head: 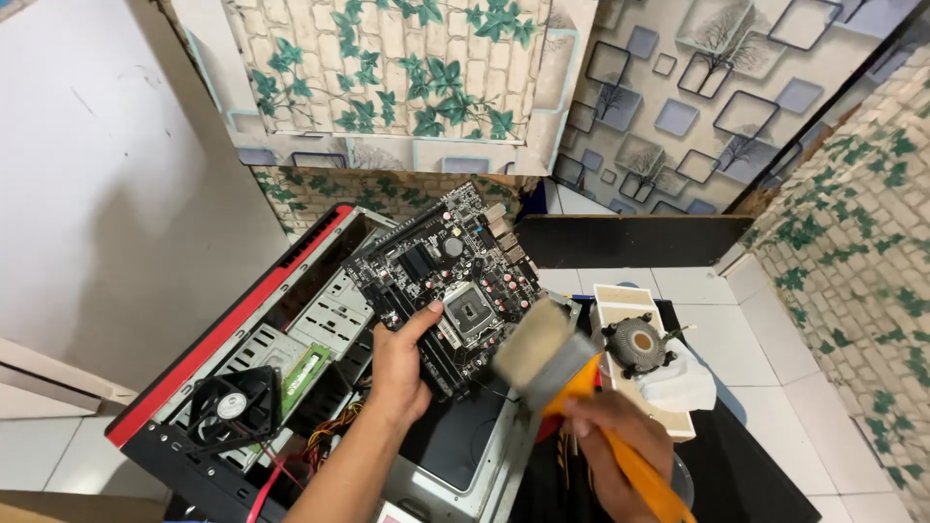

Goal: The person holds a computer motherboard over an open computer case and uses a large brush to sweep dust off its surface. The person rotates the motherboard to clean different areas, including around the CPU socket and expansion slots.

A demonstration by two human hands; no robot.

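Note:
My left hand (397, 368) grips the lower edge of a black motherboard (446, 276), thumb on its face beside the silver processor socket (472, 310). The board is held tilted above an open computer case (291, 358). My right hand (615, 455) holds the orange handle of a wide paintbrush (542, 353). Its pale bristles sit just off the board's lower right corner.
The case has a red front strip (228, 324), a black fan (232, 407), a green memory stick (305, 366) and loose wires. A round processor cooler (636, 346) rests on a wooden block by a white cloth (683, 383). Patterned wall panels stand behind, above a white tile floor.

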